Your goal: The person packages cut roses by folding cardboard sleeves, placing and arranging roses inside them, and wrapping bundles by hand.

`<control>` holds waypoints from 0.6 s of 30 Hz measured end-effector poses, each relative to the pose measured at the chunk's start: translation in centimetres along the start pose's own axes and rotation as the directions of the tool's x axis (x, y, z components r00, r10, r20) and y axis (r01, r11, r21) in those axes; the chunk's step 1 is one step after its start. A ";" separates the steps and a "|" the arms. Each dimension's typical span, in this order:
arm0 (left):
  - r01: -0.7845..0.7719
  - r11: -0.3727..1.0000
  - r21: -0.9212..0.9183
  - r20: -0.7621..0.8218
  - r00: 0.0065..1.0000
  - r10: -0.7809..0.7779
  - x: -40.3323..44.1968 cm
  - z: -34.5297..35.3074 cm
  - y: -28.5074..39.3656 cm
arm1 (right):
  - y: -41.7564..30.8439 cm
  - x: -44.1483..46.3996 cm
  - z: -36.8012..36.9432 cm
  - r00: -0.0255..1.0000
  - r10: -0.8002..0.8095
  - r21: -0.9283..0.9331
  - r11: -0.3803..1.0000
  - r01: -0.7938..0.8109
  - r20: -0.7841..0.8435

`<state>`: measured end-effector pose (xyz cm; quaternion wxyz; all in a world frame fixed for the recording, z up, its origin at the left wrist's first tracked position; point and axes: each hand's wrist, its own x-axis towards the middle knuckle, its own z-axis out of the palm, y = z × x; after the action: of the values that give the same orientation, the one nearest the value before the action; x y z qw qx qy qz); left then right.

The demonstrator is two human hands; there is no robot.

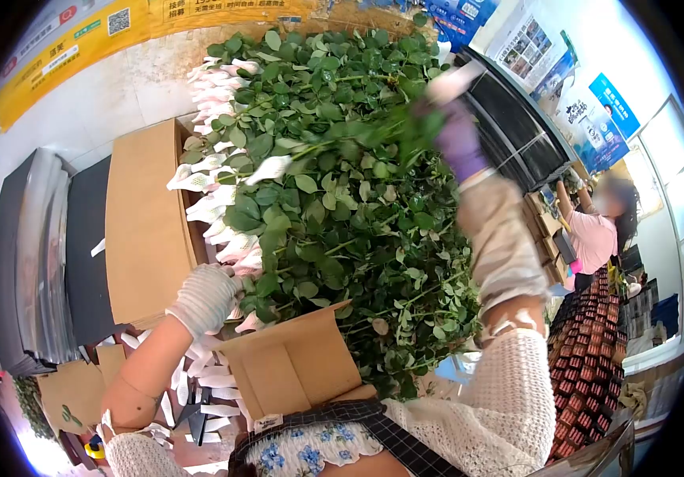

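A large pile of leafy green rose stems [358,215] lies before me, their heads in pale net sleeves [213,199] along the left side. My left hand [205,300], in a white knit glove, is closed at the lower left edge of the pile, beside the sleeved heads. What its fingers hold is hidden. My right hand [455,137], in a purple glove and smeared by motion, is raised over the upper right of the pile. It appears closed on a rose stem with blurred leaves [397,131]. A blurred whitish shape [455,83] shows just above this hand.
Brown cardboard [147,222] and dark sheets [91,246] stand at the left. A cardboard flap [294,362] rises near my body, with loose white sleeves [218,381] beside it. Black stacked sheets [517,119] sit at upper right. Another person [596,238] works at far right.
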<state>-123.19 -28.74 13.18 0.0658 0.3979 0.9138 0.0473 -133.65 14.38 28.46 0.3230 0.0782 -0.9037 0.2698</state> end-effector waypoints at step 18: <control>-0.811 -0.105 -0.575 -0.690 0.550 -0.471 -0.4 -6.6 11.8 | -19.3 -12.8 -1.8 0.678 -0.700 -0.183 0.653 0.735 0.225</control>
<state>-115.48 -21.29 21.38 -0.0917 0.2862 0.3853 0.8725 -116.58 -1.34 30.08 0.3493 0.4046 -0.8451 -0.0063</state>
